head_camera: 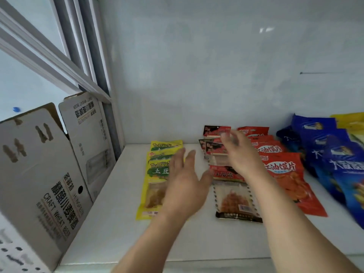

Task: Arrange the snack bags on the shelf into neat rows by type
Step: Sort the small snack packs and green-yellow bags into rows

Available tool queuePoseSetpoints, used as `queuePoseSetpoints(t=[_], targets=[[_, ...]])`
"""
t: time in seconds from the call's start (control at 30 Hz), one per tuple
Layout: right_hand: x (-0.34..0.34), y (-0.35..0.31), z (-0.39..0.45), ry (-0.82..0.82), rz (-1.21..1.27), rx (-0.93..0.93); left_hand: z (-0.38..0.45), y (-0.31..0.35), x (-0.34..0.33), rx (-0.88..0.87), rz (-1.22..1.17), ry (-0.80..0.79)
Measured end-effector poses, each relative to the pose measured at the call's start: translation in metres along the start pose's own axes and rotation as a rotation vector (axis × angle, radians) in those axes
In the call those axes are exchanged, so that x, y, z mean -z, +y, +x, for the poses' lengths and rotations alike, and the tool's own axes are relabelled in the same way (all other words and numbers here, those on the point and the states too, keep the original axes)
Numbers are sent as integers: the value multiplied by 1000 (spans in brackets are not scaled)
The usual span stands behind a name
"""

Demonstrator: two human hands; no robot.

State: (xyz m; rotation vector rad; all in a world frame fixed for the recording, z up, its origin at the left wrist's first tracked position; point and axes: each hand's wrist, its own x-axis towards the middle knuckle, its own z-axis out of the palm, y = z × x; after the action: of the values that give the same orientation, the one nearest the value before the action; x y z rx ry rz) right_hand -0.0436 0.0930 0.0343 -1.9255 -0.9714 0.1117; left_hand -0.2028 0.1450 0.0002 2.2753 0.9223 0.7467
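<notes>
Fingers (178, 160) of the left hand (185, 186) are straight and spread, grasping nothing, hovering over the right edge of the yellow bags; whether they touch the packets cannot be told. Fingers (229, 137) of the right hand (243, 154) are loosely extended and motion-blurred above the dark-topped bags, also holding nothing that shows.

Far to the left of the left fingers, two cardboard beer cartons (45, 174) stand tilted against the window frame (59, 62); what is inside them cannot be seen.

Everything rests on a white shelf (110, 223) backed by a pale wall (216, 66).

Well to the right of the right fingers, blue bags (334, 154) lie overlapped in a row, with a yellow packet (348, 120) behind them at the edge of view. Just right of those fingers, red bags (283, 170) overlap front to back. Directly beneath them, dark-topped bags (234, 200) with clear windows form a column. Under the left fingers, yellow bags (155, 186) marked TuDouSi are stacked in an overlapping row.
</notes>
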Motion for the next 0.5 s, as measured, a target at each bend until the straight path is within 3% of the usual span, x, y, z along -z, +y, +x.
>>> queuePoseSetpoints(t=[0.1, 0.2, 0.3, 0.5], targets=[[8, 20, -22, -4, 112, -53, 4, 23, -33, 58, -204, -82], [11, 30, -34, -58, 221, -54, 16, 27, -56, 140, -133, -111], [5, 39, -32, -103, 170, -53, 29, 24, -66, 194, 1, -132], [-10, 57, -20, -82, 178, -102, 30, 14, -81, 155, 230, -105]])
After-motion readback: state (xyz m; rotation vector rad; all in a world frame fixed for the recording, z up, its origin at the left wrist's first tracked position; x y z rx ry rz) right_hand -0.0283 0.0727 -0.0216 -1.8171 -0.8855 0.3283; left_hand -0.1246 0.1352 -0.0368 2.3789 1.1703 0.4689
